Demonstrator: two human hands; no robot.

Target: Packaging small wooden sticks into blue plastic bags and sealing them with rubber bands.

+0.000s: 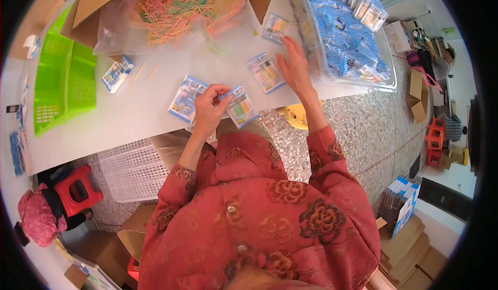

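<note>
At the table's near edge, my left hand [210, 108] pinches a small clear packet [241, 108] with blue-striped ends and thin coloured sticks inside. Beneath and beside that hand lies a flat blue-and-white printed packet [184, 101]. My right hand [296, 67] is open, fingers apart, over the table's right side. Its fingers are next to a filled packet [267, 73] of the same kind; whether they touch it I cannot tell. Another filled packet [275, 28] rests just beyond the fingertips.
A clear tub [389, 82] heaped with blue-striped packets stands at right. At the back, an open carton [109, 2] has a plastic bag of loose pink, green and yellow sticks [181, 12]. Left are a green basket [65, 77], a stack of packets [117, 75] and stray sticks [151, 72].
</note>
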